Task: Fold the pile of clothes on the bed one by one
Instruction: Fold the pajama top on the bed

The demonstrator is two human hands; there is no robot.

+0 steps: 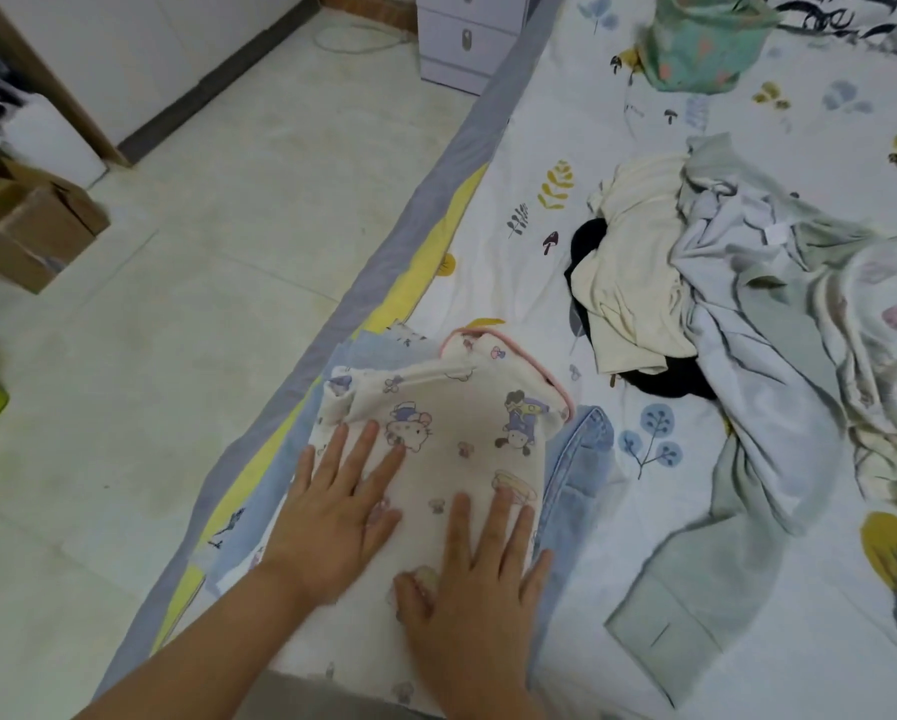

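Cartoon-print garment (451,449) folded flat, soft cotton, both hands pressing

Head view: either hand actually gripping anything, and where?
Nothing is gripped. The left hand and right hand lie flat with straight fingers, pressing the near half of the folded cartoon-print garment on the jeans.

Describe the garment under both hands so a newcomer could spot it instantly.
Find the bed edge next to the floor; a folded stack sits there on blue jeans. The top piece is the cream cartoon-print garment, with pink trim, unlike the plain clothes in the pile to its right.
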